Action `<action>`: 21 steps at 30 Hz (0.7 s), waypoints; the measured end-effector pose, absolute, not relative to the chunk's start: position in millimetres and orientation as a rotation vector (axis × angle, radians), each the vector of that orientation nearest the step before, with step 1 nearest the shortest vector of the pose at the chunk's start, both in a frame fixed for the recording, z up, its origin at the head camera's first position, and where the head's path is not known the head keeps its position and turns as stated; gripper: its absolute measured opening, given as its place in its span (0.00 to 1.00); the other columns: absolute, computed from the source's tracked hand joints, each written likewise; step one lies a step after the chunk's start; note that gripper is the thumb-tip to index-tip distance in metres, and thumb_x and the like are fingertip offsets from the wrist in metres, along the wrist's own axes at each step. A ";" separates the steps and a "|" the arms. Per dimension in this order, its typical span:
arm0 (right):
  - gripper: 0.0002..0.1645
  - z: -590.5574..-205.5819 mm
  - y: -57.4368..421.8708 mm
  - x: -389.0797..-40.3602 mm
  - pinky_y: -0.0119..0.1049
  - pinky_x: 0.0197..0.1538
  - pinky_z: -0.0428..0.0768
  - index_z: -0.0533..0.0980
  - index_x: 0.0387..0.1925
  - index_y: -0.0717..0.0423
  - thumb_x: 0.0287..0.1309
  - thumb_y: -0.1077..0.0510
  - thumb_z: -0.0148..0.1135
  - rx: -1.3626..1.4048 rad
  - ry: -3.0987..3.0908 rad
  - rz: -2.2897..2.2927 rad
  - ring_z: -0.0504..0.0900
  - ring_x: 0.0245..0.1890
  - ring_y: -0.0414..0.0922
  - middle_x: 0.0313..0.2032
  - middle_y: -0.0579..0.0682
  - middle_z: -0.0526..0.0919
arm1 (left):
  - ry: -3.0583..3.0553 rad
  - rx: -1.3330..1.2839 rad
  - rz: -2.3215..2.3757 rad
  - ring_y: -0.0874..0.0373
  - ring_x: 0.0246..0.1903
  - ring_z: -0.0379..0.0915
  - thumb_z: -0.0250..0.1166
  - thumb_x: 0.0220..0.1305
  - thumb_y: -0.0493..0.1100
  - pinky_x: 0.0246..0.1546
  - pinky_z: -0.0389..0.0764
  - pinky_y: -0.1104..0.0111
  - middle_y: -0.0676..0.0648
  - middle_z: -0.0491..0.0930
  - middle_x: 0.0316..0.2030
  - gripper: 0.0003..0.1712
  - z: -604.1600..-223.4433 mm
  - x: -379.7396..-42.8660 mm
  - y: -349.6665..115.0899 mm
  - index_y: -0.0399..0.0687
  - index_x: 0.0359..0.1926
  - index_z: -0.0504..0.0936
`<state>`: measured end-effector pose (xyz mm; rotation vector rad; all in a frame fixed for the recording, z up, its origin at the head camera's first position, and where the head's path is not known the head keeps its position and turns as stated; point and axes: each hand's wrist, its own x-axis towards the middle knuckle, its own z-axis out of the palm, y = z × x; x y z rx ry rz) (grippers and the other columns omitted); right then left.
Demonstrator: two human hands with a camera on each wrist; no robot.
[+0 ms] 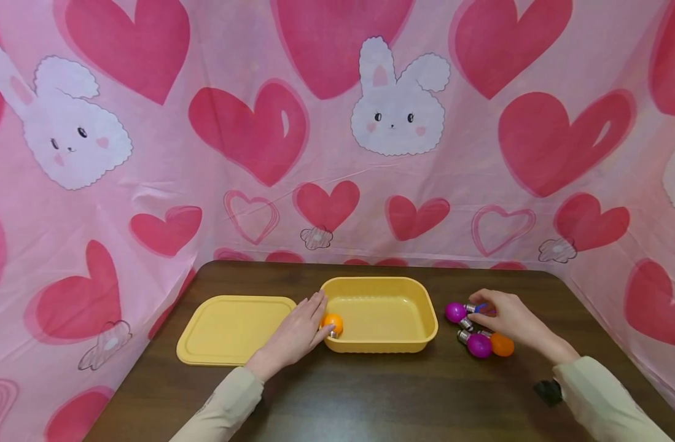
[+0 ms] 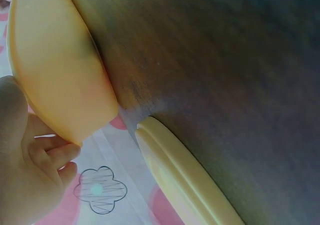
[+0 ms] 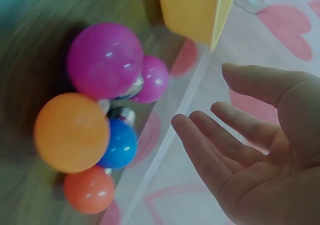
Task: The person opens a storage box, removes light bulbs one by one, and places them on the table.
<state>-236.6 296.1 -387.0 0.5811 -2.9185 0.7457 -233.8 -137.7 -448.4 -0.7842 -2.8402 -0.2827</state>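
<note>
My left hand (image 1: 294,328) rests on the left rim of the yellow container (image 1: 381,346), fingers stretched along it and thumb reaching over the inside. Under that thumb, at the container's left end, lies an orange bulb (image 1: 333,322) with a metal screw base. My right hand (image 1: 508,314) hovers at a group of toy-like bulbs on the right, thumb and fingers apart with nothing between them in the right wrist view. The group includes a purple bulb (image 1: 479,345), another purple bulb (image 1: 456,312), an orange bulb (image 1: 503,345), a blue bulb (image 3: 121,142) and a red-orange bulb (image 3: 90,190).
A flat yellow lid (image 1: 232,331) lies left of the container on the dark wooden table (image 1: 359,393). Behind and around the table hangs a pink cloth (image 1: 337,153) with hearts and rabbits.
</note>
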 end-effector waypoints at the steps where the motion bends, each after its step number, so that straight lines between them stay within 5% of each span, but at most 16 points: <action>1: 0.19 -385.6 293.4 -237.5 0.48 0.42 0.87 0.79 0.46 0.64 0.56 0.56 0.71 0.591 -2.918 0.749 0.87 0.39 0.53 0.43 0.63 0.86 | -2.839 -0.784 -0.283 0.46 0.74 0.59 0.54 0.72 0.60 0.75 0.61 0.52 0.38 0.61 0.74 0.40 -448.2 -233.7 -137.6 0.35 0.72 0.63; 21: 0.19 -375.2 239.3 -255.1 0.45 0.44 0.88 0.79 0.47 0.65 0.57 0.57 0.70 0.902 -2.864 0.751 0.87 0.39 0.51 0.43 0.61 0.86 | -2.852 -0.775 -0.312 0.46 0.74 0.59 0.54 0.72 0.59 0.75 0.61 0.53 0.39 0.61 0.74 0.40 -448.0 -233.0 -137.0 0.36 0.72 0.63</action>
